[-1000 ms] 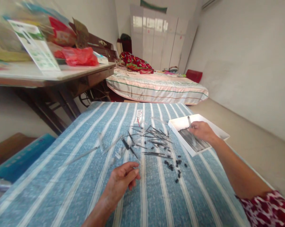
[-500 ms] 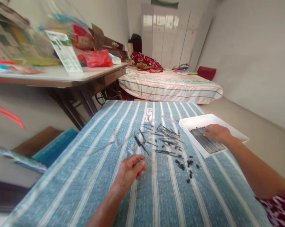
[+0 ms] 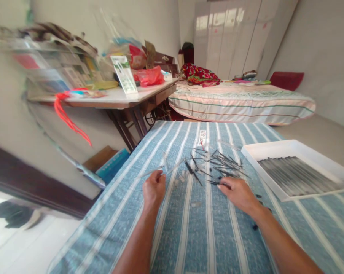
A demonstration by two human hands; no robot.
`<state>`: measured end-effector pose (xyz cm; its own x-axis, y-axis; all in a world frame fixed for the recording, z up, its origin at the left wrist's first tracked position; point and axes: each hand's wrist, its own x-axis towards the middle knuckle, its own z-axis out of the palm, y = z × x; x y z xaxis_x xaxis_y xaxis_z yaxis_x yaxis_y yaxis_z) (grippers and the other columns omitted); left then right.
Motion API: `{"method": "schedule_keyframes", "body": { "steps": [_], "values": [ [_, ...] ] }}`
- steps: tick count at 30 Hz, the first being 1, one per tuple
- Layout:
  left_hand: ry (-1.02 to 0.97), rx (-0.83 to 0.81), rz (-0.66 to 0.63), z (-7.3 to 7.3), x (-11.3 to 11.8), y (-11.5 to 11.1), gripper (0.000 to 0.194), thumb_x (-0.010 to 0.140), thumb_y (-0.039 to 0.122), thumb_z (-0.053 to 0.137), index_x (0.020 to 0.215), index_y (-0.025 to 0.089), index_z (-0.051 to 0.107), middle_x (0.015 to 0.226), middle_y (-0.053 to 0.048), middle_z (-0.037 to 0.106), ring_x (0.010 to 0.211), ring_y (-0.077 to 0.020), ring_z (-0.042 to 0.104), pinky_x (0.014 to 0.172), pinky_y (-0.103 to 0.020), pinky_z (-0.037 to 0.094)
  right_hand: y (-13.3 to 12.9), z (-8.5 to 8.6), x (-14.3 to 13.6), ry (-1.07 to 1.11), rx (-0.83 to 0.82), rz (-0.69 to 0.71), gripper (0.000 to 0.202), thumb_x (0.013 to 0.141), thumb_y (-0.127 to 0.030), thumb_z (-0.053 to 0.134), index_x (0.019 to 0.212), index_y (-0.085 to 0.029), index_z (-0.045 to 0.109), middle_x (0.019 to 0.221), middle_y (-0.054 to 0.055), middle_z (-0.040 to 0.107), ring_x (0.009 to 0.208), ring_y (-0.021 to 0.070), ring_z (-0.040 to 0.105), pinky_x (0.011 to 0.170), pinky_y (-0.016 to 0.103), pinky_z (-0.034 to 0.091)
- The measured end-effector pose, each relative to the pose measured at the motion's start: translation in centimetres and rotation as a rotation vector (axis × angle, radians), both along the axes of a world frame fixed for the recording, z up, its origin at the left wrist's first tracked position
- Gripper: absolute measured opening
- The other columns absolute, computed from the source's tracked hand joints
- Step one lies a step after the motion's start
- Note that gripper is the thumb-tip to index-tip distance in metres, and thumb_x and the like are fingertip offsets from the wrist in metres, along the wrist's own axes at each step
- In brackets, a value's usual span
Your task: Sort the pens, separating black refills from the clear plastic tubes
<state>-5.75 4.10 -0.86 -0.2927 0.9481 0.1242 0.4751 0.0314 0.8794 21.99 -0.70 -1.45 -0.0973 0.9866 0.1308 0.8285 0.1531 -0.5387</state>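
R hand (image 3: pixel 238 192): curled at blk rods (image 3: pixel 214 182) | L hand (image 3: pixel 155 187): curled | grips unclear | wht box (image 3: pixel 283 148): grey tubes (image 3: pixel 297 176)

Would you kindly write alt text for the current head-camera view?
A person's right hand is at thin black rods scattered on a blue striped cloth; the left hand is curled by a translucent strip. At right, a white tray holds slim dark pieces; a bed stands behind.

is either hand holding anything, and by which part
It cannot be told: the left hand is at one end of a clear tube, the right hand at thin black sticks.
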Motion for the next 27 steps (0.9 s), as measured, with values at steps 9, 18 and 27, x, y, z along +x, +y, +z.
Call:
{"method": "schedule_keyframes", "body": {
  "steps": [9,18,27],
  "values": [
    [0.448,0.234,-0.089,-1.5,0.9,0.3,0.023,0.072,0.019,0.047,0.088,0.016,0.063,0.102,-0.009,0.062,0.099,-0.0250,0.053,0.090,-0.039,0.039,-0.8,-2.9,-0.1,-0.134,0.209,0.046,0.025,0.084,-0.028,0.041,0.074,-0.021,0.063,0.064,0.000,0.065,0.059,0.0150,0.062,0.056,0.023,0.040],
    [0.880,0.219,-0.208,-2.0,3.2,0.3,0.031,0.078,0.013,0.041,0.104,0.012,0.058,0.126,-0.015,0.046,0.121,-0.0289,0.037,0.099,-0.043,0.033,-0.3,-2.6,1.0,-0.236,0.251,0.004,0.025,0.085,-0.026,0.040,0.077,-0.021,0.064,0.068,0.001,0.067,0.061,0.0158,0.063,0.055,0.023,0.038],
    [1.071,0.024,-0.239,0.8,4.5,1.7,0.032,0.083,0.019,0.037,0.108,0.013,0.056,0.124,-0.015,0.049,0.113,-0.0253,0.046,0.093,-0.037,0.037,0.0,0.1,7.6,0.122,-0.155,-0.030,0.018,0.074,-0.029,0.049,0.071,-0.016,0.062,0.053,-0.002,0.056,0.051,0.0114,0.052,0.050,0.020,0.036]
  ]
}}
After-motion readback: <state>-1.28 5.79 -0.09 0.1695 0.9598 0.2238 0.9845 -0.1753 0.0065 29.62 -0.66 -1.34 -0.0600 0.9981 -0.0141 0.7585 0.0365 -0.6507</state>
